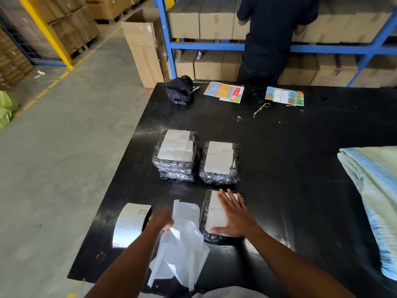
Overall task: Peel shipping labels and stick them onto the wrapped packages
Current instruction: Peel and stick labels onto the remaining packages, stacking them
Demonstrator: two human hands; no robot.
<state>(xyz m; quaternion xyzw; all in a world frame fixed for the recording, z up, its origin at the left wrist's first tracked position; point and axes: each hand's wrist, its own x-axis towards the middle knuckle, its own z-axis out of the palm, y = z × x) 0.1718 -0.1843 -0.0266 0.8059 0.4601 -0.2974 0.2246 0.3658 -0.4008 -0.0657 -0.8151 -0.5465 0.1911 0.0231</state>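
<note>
Pressing down on the white label (pixel 217 215) atop the nearest wrapped package (pixel 206 235), the right hand (pixel 235 218) lies flat with fingers straight and spread, gripping nothing; its thumb runs along the label's near edge. The left hand (pixel 162 219), slightly blurred, has its fingers curled round a bunch of white backing sheets (pixel 184 246), which hang down loosely just left of that package; beside this hand, farther left, a curled strip of labels (pixel 131 224) rests near the edge of the black table (pixel 290 168). Beyond the nearest package sit more wrapped packages, each with a label already on top; a stack of two (pixel 175 166) on the left and a single package (pixel 219 179) just beside it on the right. At the table's far side lie two coloured sticker sheets (pixel 224 91), a black bundle (pixel 179 92) and a bit of string (pixel 261 108); folded pale cloth (pixel 373 201) lies at the right edge. A person in dark clothes (pixel 275 35) stands at a blue rack (pixel 206 46) filled with cardboard boxes (pixel 208 65).
</note>
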